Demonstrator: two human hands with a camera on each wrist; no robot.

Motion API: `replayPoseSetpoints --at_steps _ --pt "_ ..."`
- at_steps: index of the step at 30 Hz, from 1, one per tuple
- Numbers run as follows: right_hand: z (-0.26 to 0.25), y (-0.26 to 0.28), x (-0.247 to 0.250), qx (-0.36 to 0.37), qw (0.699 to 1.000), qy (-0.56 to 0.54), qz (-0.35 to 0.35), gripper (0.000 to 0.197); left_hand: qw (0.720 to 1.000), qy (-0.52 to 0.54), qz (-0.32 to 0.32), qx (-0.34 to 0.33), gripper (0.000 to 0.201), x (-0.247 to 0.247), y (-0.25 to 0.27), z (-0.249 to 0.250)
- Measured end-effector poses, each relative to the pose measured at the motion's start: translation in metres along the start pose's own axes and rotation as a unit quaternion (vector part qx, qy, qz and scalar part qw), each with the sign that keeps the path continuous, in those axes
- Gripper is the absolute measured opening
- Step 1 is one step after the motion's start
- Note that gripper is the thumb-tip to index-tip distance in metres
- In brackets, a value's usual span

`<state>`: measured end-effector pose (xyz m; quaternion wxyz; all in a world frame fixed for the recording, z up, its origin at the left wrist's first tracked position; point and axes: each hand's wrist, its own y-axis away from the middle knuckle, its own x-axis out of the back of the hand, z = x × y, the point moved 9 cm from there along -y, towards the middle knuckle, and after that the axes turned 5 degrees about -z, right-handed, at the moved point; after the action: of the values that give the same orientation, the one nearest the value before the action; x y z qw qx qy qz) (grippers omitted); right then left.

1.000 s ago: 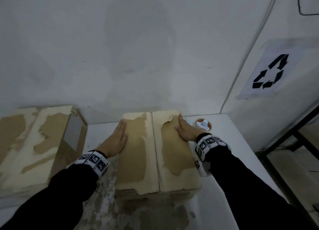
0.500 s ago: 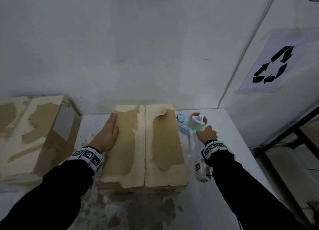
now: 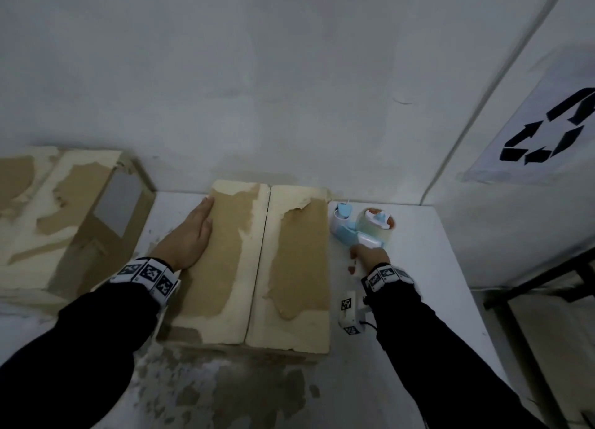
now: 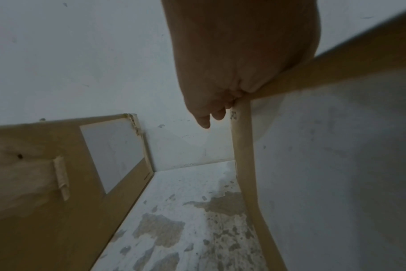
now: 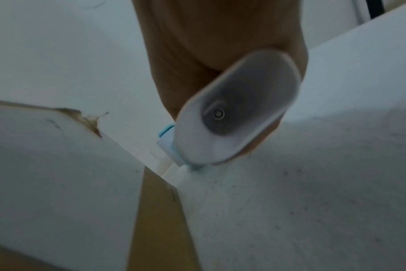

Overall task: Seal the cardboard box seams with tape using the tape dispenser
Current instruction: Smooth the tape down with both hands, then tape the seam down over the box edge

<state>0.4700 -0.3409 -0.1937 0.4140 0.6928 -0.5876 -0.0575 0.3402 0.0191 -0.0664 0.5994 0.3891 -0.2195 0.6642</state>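
A cardboard box [image 3: 289,267] with torn, patchy flaps stands in the middle of the white table [image 3: 434,267], its centre seam [image 3: 262,251] running away from me. My left hand [image 3: 190,235] lies flat with straight fingers on the left flap; the left wrist view shows its fingers [image 4: 206,117] at the box edge [image 4: 242,146]. The blue-and-white tape dispenser [image 3: 360,229] with a clear tape roll sits right of the box. My right hand [image 3: 367,255] grips its white handle [image 5: 234,113].
A second, larger cardboard box [image 3: 64,222] stands at the left, close to the wall [image 3: 289,90]. A recycling sign [image 3: 547,132] hangs on the right wall. The table's near surface [image 3: 225,396] is worn and blotchy. A dark frame [image 3: 547,283] stands beyond the right table edge.
My right hand left the right flap, moved right to the dispenser and now grips its handle. My left hand stayed flat on the left flap.
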Motion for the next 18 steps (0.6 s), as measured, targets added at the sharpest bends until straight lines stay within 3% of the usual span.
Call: replayPoseSetpoints --at_steps 2,7,11,16,18 --pt "0.000 0.011 0.007 0.010 0.994 -0.109 0.029 0.006 1.000 -0.017 -0.002 0.007 0.051 0.000 0.001 0.001" --pt "-0.023 0.058 0.039 0.100 0.965 -0.207 0.123 0.012 0.994 -0.105 0.007 0.040 0.051 0.012 0.004 0.009" --pt "-0.064 0.095 0.063 0.212 0.940 -0.229 0.139 0.010 0.991 -0.127 0.011 -0.033 0.049 0.022 0.012 0.071" --pt "-0.111 0.142 0.075 0.314 0.917 -0.202 0.138 0.015 0.996 -0.011 -0.035 -0.085 0.042 0.030 0.013 0.151" --pt "-0.123 0.157 0.073 0.342 0.909 -0.203 0.128 0.018 0.984 0.129 -0.097 -0.076 0.048 0.019 0.015 0.179"
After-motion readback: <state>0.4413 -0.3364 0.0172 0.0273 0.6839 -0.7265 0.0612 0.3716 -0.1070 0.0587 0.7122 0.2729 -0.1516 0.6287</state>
